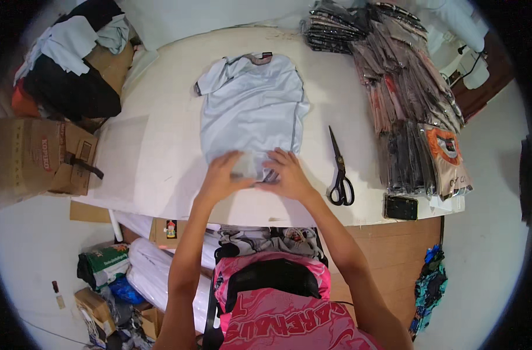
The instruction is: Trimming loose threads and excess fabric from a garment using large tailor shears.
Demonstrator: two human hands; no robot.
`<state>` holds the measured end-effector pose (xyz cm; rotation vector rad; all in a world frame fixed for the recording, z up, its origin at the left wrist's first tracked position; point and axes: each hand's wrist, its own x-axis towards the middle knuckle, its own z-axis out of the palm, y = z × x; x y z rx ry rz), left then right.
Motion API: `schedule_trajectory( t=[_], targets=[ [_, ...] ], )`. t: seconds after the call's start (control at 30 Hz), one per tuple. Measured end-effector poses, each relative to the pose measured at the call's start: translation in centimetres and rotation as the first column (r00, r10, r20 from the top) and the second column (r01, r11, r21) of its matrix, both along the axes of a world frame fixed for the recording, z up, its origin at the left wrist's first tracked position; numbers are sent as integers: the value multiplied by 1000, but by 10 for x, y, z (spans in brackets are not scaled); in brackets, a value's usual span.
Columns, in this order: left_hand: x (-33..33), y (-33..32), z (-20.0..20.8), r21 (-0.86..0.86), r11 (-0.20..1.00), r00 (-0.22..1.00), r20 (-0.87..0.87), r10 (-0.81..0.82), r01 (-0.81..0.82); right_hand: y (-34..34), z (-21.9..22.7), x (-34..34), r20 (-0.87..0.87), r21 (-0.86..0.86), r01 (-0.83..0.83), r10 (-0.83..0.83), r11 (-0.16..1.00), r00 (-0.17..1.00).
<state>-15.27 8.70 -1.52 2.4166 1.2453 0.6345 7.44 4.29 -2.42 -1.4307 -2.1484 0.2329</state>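
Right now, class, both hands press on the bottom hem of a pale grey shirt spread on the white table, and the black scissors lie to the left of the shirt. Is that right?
Not quite. The head view shows the black scissors lying to the right of the pale grey shirt, not the left. The rest holds: the left hand and right hand press on its bottom hem on the white table.

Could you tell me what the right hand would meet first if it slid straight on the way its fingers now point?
The right hand points up-left along the pale grey shirt, so it would probably just run over shirt cloth toward the collar; the left hand lies beside that line.
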Motion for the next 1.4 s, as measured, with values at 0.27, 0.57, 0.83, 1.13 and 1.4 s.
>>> schedule_trajectory(
  t=[0.27, 0.57, 0.83, 1.13, 1.4],
  targets=[
    [-36, -19, -23, 76, 994, 983, 168, 68, -82, 9, 3, 10, -455, -127, 83, -132, 989, 881],
    [-16, -4, 53, -495, 866, 251, 849, 465, 70, 9, 107, 13, -509, -140, -156, 64, 978, 858],
    [-43, -12, 204, 65, 998, 925, 380, -12, -14, 16, 195, 64, 177, 286, 304, -362, 908, 915],
    [-127, 69, 242, 555, 811, 946, -125, 299, -183, 93, 293, 141, -224, 218, 424, -378, 879, 899],
    [-155, 150, 318, -303, 789, 672, 414, 614, -535, 149, 353, 141, -180, -28, 380, -378, 925, 908]
  ],
)
